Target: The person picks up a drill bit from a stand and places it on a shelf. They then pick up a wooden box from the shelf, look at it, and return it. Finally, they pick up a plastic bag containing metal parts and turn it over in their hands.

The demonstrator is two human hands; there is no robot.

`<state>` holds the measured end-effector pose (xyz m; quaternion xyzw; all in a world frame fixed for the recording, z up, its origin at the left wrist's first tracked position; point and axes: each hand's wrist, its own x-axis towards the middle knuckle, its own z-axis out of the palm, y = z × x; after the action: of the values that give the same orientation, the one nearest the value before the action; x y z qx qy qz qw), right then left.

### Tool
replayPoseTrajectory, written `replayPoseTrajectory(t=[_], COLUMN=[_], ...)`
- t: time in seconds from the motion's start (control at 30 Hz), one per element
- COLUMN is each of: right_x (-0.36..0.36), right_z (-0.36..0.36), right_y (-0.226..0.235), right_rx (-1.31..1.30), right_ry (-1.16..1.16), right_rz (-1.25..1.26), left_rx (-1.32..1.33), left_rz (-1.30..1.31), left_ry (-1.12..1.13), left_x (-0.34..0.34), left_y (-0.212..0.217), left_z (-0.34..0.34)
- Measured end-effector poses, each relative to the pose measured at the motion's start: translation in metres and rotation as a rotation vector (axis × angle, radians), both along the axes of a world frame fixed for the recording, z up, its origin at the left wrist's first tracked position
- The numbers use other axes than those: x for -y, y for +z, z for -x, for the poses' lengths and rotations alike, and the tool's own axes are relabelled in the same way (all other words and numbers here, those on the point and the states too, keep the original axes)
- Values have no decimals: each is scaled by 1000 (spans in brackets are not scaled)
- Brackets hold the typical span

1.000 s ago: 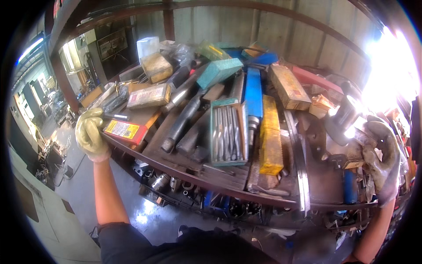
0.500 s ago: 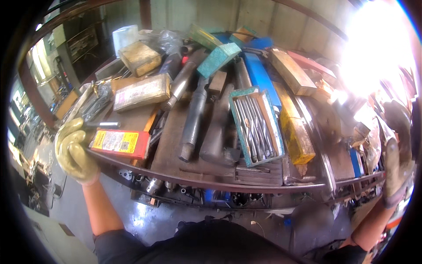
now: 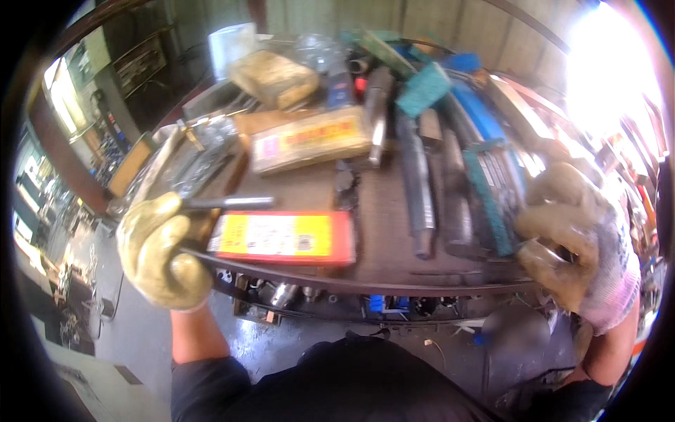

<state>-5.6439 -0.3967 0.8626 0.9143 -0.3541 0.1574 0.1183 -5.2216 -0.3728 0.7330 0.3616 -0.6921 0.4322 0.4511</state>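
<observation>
Left hand (image 3: 160, 252), gloved, fingers curled shut on the table's front rim (image 3: 422, 287), thumb against a dark metal rod (image 3: 228, 202). Right hand (image 3: 562, 235), gloved, half-curled at the rim, grip unclear. Just right of left hand: flat yellow-and-red box (image 3: 281, 237) near the edge. Beyond it, tan carton with red label (image 3: 311, 139), then grey shafts (image 3: 415, 176). Bare tabletop between hands

A grey concrete floor (image 3: 133, 337) is seen below; strong glare (image 3: 605, 77) is cast from the upper right; shelving (image 3: 137, 67) is set at the back left.
</observation>
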Motion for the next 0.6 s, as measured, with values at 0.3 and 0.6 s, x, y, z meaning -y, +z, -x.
replayPoseTrajectory(t=[0.3, 0.6], right_x=[0, 37], right_z=[-10, -102], right_y=[26, 35], right_rx=[53, -56], right_ry=[31, 194], right_rz=[-173, 76], left_rx=[-63, -54], left_rz=[-16, -60], left_ry=[8, -33], left_x=[-5, -5], left_y=[2, 2], left_z=[-6, -11])
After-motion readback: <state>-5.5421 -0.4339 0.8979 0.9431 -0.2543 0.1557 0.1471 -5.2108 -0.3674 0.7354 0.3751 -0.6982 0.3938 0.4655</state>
